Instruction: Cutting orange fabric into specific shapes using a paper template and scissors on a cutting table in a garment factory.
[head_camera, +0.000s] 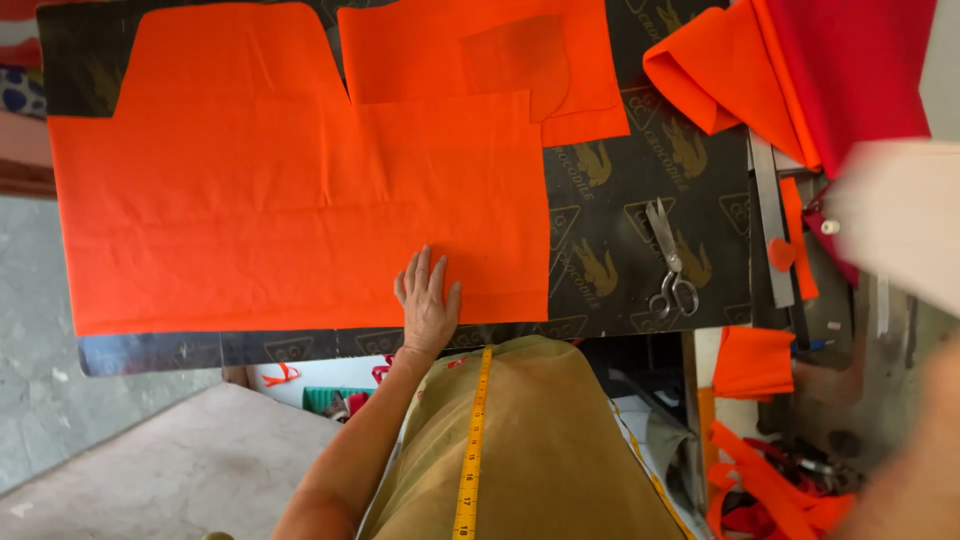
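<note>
My left hand (427, 300) lies flat, palm down and fingers spread, on the near edge of a large orange fabric piece (250, 200) spread over the dark printed table mat (610, 270). It holds nothing. Two smaller orange cut pieces (480, 60) overlap the big piece at the far side. Metal scissors (672, 265) rest shut on the mat to the right of my hand, apart from it. A blurred skin-coloured shape at the lower right edge looks like my right arm (915, 465); its hand is not distinguishable. A yellow tape measure (472, 450) hangs down my front.
Folded orange and red cloth (800, 70) is piled at the far right. A blurred pale shape (895, 225) sits at the right edge. A metal ruler (768, 215) lies along the mat's right side. Orange scraps (760, 490) lie below the table at right; concrete floor (120, 460) at left.
</note>
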